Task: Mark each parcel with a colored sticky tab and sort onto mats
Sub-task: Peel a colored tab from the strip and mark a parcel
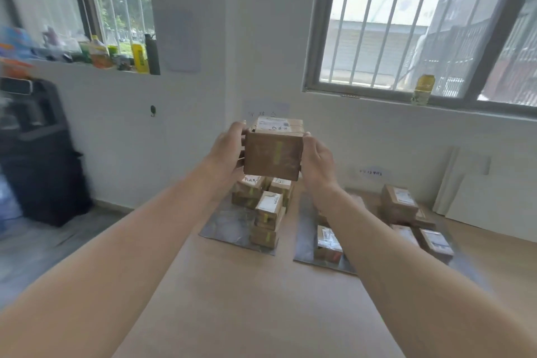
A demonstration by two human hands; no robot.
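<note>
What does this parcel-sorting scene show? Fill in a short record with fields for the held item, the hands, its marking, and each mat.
Held item: brown parcel, lifted clear of the floor
Hands: left hand and right hand grip its opposite sides
Marking: yellow-green tab on the side facing the camera
Left mat: stacked parcels, several showing yellow-green strips
Right mat: lower parcels spread out, tab colours hard to tell
</note>
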